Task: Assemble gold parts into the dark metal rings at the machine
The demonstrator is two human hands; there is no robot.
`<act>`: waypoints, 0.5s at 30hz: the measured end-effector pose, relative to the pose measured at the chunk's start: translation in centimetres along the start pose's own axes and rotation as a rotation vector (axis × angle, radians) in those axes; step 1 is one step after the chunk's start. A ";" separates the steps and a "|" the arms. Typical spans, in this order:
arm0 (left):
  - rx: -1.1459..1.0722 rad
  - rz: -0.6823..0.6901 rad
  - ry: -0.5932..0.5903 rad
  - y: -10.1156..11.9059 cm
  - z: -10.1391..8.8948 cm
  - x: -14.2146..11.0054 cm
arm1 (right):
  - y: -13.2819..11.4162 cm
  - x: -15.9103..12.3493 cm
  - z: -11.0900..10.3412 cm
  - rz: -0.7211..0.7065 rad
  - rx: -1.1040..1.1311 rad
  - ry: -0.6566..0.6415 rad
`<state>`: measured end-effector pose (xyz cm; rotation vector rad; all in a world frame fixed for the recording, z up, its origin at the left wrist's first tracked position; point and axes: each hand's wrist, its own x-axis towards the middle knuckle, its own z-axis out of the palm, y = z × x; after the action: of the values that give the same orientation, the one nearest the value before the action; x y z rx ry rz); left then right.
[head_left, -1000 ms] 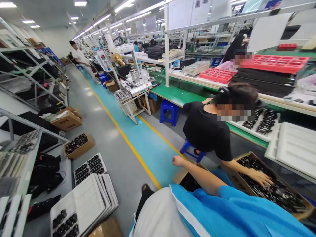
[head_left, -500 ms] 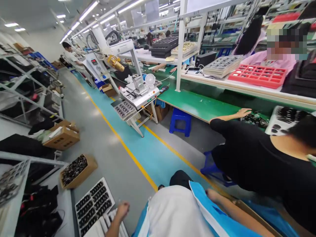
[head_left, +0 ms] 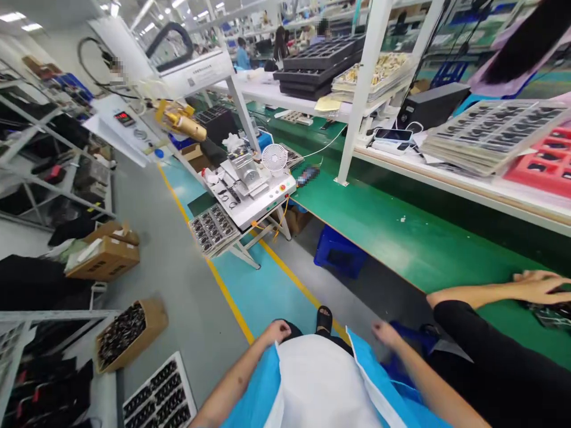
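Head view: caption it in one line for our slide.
Left hand and right hand held apart near a green workbench and blue stool.

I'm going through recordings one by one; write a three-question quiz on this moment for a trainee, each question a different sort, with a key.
1. Multiple choice: what colour is the stool at the edge of the green workbench, just beyond the person's feet?
a) red
b) blue
c) white

2. True or false: the person's left hand is touching the green workbench.

3. Fill in the blank: in the picture, the round fan is to the ____ of the gold-coloured cylinder.

Key:
1. b
2. False; the left hand is apart from the green workbench.
3. right
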<state>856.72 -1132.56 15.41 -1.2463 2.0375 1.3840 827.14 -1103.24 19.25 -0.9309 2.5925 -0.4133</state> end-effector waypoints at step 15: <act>0.083 0.284 -0.229 20.7 -0.8 39.7 | -1.5 36.1 0.1 0.373 -0.137 0.299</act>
<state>818.45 -1148.84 -1.25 -0.7469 2.1416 1.4709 802.00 -1128.01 11.54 -0.4290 3.0158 -0.2922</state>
